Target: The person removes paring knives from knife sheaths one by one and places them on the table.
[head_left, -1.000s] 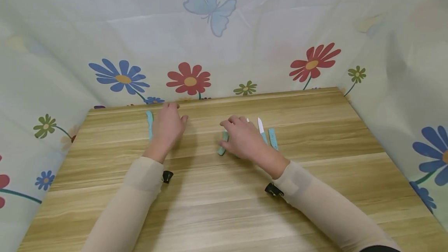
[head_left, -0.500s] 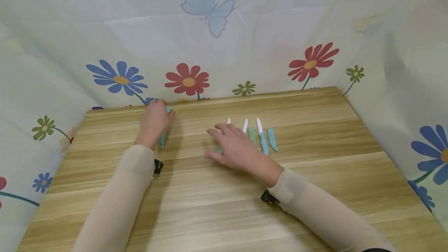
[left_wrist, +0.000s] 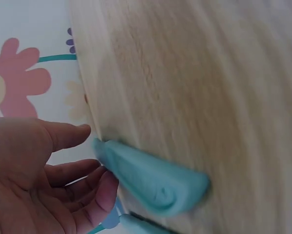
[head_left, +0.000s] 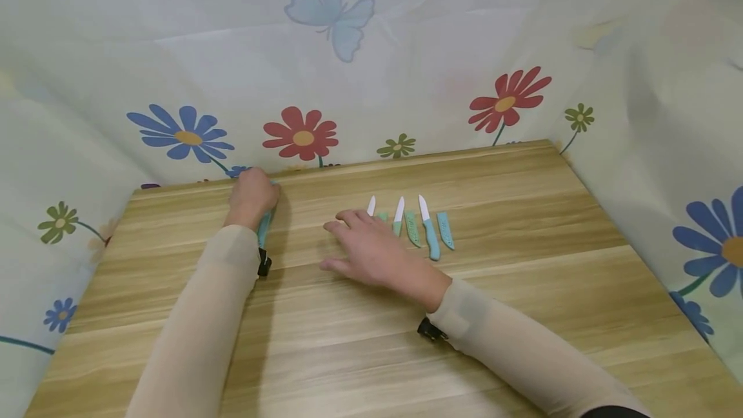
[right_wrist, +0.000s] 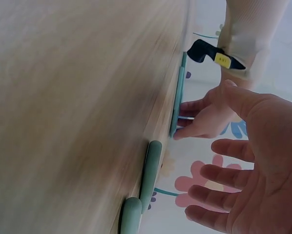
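At the back left of the table, my left hand (head_left: 252,199) reaches over a blue knife sheath (head_left: 264,229). In the left wrist view its bent fingers touch one end of the sheath (left_wrist: 160,183), while the thumb stands apart from them. A second blue piece (left_wrist: 141,225) shows beside it, mostly cut off. My right hand (head_left: 371,250), fingers spread, hangs over the row at the centre and holds nothing. It partly hides a white-bladed knife (head_left: 371,205) and a green sheath (head_left: 382,217). Right of these lie a green-handled knife (head_left: 398,215) and a green sheath (head_left: 413,229).
A blue-handled knife (head_left: 432,240) and a blue sheath (head_left: 445,231) end the row on the right. The wooden table (head_left: 325,353) meets a flower-printed curtain (head_left: 342,95) along its back edge. Another stretch of curtain (head_left: 650,147) hangs to the right.
My left hand has moved left, and the blue sheath now shows at its right side. My right hand has shifted left from the green piece it was at, uncovering more knives and sheaths.
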Tool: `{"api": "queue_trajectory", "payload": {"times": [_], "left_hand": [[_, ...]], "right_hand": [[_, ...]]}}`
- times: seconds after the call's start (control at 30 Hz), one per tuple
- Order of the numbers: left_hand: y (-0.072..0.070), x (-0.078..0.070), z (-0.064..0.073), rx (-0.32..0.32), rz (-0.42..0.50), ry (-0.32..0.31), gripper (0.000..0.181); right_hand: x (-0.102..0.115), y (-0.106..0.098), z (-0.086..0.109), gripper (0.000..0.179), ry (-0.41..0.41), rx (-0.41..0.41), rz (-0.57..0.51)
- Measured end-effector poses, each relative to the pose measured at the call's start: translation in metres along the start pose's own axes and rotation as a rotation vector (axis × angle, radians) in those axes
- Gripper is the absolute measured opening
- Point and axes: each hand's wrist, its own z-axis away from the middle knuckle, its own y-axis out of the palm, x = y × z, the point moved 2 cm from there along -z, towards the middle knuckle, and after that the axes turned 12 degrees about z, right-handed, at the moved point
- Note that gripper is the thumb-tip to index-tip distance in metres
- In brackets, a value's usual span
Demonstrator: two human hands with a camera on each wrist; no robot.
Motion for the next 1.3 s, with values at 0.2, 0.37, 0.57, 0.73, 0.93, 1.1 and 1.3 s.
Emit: {"api": "queue_trajectory", "payload": {"times": [0.2, 0.37, 0.57, 0.73, 0.93, 1.1, 1.3], "left_hand": [[0.002, 0.006, -0.007, -0.018, 0.036, -0.058, 0.041], [0.001, 0.006, -0.008, -0.037, 0.047, -0.059, 0.04], [0.004, 0.002, -0.007, -0.031, 0.031, -0.06, 0.031], [0.005, -0.004, -0.005, -0.013, -0.003, -0.051, 0.029], [0.008, -0.007, -0.003, 0.002, 0.029, -0.097, 0.026], [0.009, -0.009, -0.002, 0.008, 0.044, -0.136, 0.017], [0.009, -0.012, 0.0, 0.074, 0.011, -0.163, 0.024]], "right_hand": [[0.006, -0.002, -0.002, 0.071, -0.001, 0.004, 0.006], [0.008, -0.004, -0.004, 0.068, 0.001, -0.013, 0.018], [0.011, -0.003, -0.013, 0.065, 0.056, 0.018, 0.05], [0.016, 0.0, -0.023, 0.063, 0.09, 0.049, 0.074], [0.022, 0.005, -0.039, 0.056, 0.1, 0.084, 0.078], [0.031, 0.013, -0.053, 0.044, 0.091, 0.124, 0.092], [0.039, 0.018, -0.063, 0.04, 0.099, 0.149, 0.113]]}}
